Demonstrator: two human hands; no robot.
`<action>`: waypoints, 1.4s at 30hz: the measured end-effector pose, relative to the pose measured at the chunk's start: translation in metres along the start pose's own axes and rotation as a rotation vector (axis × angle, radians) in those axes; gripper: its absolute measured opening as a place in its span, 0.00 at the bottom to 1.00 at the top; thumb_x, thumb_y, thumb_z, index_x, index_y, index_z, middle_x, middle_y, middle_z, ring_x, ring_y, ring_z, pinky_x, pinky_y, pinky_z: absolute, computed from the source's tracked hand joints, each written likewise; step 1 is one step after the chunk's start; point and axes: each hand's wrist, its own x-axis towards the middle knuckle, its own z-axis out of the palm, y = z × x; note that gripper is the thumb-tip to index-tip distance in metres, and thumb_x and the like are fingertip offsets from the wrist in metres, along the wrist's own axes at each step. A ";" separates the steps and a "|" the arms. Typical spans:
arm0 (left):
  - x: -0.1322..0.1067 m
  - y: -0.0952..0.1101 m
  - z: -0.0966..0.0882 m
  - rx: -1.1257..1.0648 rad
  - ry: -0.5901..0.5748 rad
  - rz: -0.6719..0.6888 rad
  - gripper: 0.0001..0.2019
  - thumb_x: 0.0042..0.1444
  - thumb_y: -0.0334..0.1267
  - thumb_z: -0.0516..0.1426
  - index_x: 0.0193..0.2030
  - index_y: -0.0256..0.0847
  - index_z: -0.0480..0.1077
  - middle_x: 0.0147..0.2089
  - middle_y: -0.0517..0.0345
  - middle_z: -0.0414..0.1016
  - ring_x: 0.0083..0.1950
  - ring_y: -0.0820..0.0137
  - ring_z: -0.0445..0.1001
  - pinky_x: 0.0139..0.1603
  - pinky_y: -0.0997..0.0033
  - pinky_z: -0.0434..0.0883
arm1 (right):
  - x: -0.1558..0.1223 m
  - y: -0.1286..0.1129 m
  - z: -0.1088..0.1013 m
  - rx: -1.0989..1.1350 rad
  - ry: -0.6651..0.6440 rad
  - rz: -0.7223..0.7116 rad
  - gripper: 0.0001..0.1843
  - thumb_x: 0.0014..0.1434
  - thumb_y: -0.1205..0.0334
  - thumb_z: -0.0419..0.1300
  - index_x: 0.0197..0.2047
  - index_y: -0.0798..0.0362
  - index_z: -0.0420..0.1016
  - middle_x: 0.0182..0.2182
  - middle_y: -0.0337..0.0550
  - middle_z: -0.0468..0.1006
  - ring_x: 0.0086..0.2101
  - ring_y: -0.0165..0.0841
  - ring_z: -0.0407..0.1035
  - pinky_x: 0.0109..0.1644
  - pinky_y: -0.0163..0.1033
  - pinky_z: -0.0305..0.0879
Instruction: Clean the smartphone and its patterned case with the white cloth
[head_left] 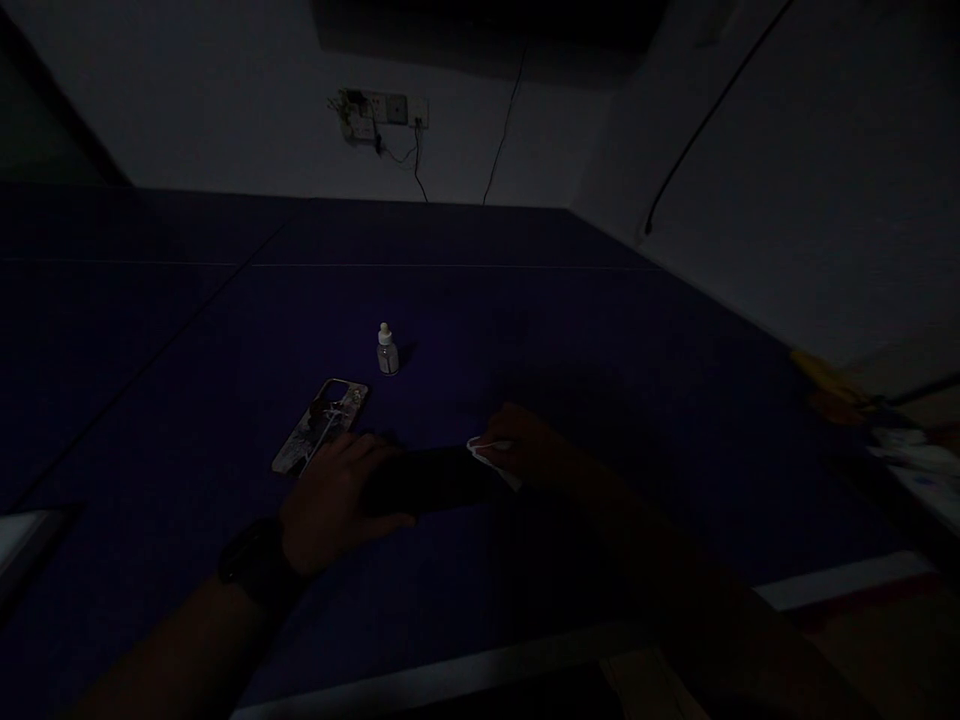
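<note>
My left hand (334,500), with a dark watch on its wrist, grips the left end of a dark phone (431,478) lying low over the table. Its thumb is along the near edge and its fingers are on the far side. At the phone's right end, my right hand (517,440) is closed on a white cloth (495,458) pressed against it. A patterned phone case (319,428) with a camera cutout lies just beyond my left hand. Farther back, a small dropper bottle (387,355) with a white cap stands upright. Dim light hides much of my right hand's fingers.
The purple-blue table (480,320) has thin white lines and a white front edge. A pale-screened flat object (30,540) sits at far left. Wall sockets (382,110) with hanging cables are behind. Yellow cloth-like material (825,380) and clutter lie at right.
</note>
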 end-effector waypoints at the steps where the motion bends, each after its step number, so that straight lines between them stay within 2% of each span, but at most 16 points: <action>1: 0.000 0.000 0.000 0.002 -0.001 -0.002 0.30 0.50 0.55 0.67 0.57 0.46 0.69 0.54 0.53 0.75 0.50 0.56 0.71 0.52 0.50 0.68 | -0.003 -0.002 0.000 0.018 -0.030 -0.026 0.11 0.65 0.55 0.62 0.40 0.51 0.83 0.33 0.44 0.80 0.37 0.35 0.69 0.44 0.41 0.63; 5: 0.001 0.002 -0.002 0.006 -0.003 -0.010 0.30 0.49 0.53 0.68 0.57 0.47 0.70 0.53 0.54 0.75 0.50 0.56 0.72 0.52 0.50 0.68 | -0.017 -0.017 -0.005 0.130 -0.192 -0.101 0.11 0.64 0.52 0.64 0.40 0.49 0.84 0.33 0.42 0.81 0.40 0.35 0.70 0.46 0.41 0.63; 8: 0.002 0.003 -0.002 -0.001 0.002 -0.018 0.30 0.47 0.53 0.68 0.56 0.47 0.71 0.54 0.53 0.75 0.50 0.56 0.72 0.52 0.51 0.68 | -0.020 -0.022 -0.007 0.153 -0.243 -0.063 0.11 0.64 0.52 0.64 0.40 0.49 0.84 0.33 0.42 0.81 0.40 0.35 0.70 0.46 0.40 0.63; 13: 0.001 0.004 -0.003 -0.003 0.011 0.000 0.30 0.47 0.52 0.68 0.56 0.47 0.71 0.53 0.53 0.76 0.50 0.55 0.72 0.52 0.51 0.68 | -0.005 -0.008 -0.001 0.041 -0.038 0.037 0.13 0.66 0.54 0.60 0.43 0.52 0.83 0.35 0.46 0.80 0.39 0.36 0.70 0.45 0.42 0.64; 16: 0.001 0.002 -0.002 0.001 0.005 -0.010 0.30 0.48 0.52 0.68 0.56 0.47 0.70 0.54 0.53 0.75 0.50 0.55 0.72 0.52 0.51 0.68 | 0.000 -0.002 0.001 -0.002 0.011 0.043 0.12 0.66 0.55 0.60 0.42 0.51 0.83 0.34 0.45 0.80 0.37 0.35 0.70 0.45 0.42 0.64; 19: 0.000 0.000 -0.001 0.004 -0.001 -0.010 0.29 0.49 0.53 0.67 0.57 0.46 0.70 0.54 0.52 0.75 0.50 0.56 0.72 0.52 0.51 0.68 | -0.004 -0.006 0.000 0.023 -0.030 -0.008 0.10 0.64 0.55 0.63 0.41 0.51 0.83 0.33 0.44 0.79 0.37 0.35 0.70 0.45 0.41 0.64; 22: 0.001 0.000 -0.001 0.008 0.017 -0.001 0.30 0.49 0.53 0.67 0.57 0.46 0.70 0.55 0.53 0.75 0.51 0.56 0.72 0.52 0.52 0.68 | -0.013 -0.015 -0.004 0.110 -0.162 -0.067 0.09 0.62 0.54 0.66 0.39 0.50 0.84 0.32 0.43 0.79 0.37 0.34 0.70 0.42 0.39 0.64; 25: 0.001 0.002 -0.002 0.012 0.013 -0.004 0.29 0.49 0.52 0.68 0.57 0.47 0.70 0.55 0.53 0.75 0.51 0.56 0.72 0.52 0.52 0.68 | -0.018 -0.019 -0.008 0.156 -0.229 -0.057 0.09 0.61 0.55 0.66 0.38 0.50 0.83 0.31 0.42 0.79 0.36 0.33 0.70 0.41 0.37 0.64; 31: 0.001 0.003 -0.002 0.016 0.010 0.004 0.30 0.49 0.53 0.67 0.57 0.47 0.70 0.54 0.52 0.75 0.50 0.56 0.72 0.51 0.51 0.68 | -0.010 -0.008 -0.001 -0.028 -0.001 0.092 0.07 0.63 0.59 0.63 0.37 0.53 0.81 0.33 0.44 0.80 0.36 0.35 0.70 0.42 0.40 0.64; 35: 0.002 0.003 -0.002 0.011 -0.007 -0.008 0.29 0.49 0.53 0.68 0.56 0.47 0.70 0.54 0.53 0.75 0.50 0.56 0.72 0.52 0.50 0.68 | 0.001 -0.005 0.016 -0.043 0.083 0.079 0.06 0.63 0.62 0.63 0.38 0.52 0.81 0.33 0.44 0.80 0.35 0.35 0.71 0.41 0.40 0.65; 39: 0.001 0.002 -0.002 -0.002 0.006 -0.008 0.30 0.48 0.53 0.68 0.56 0.45 0.70 0.54 0.52 0.75 0.51 0.55 0.72 0.52 0.50 0.68 | 0.000 -0.006 0.016 0.015 0.020 -0.058 0.05 0.62 0.61 0.64 0.38 0.49 0.82 0.33 0.42 0.80 0.36 0.34 0.70 0.41 0.39 0.65; 42: 0.001 0.002 -0.001 -0.010 0.010 -0.005 0.30 0.48 0.52 0.68 0.56 0.46 0.70 0.54 0.53 0.75 0.51 0.55 0.72 0.53 0.50 0.68 | -0.005 -0.004 0.008 -0.011 -0.034 -0.051 0.06 0.61 0.59 0.65 0.38 0.50 0.82 0.32 0.42 0.79 0.36 0.34 0.70 0.42 0.40 0.64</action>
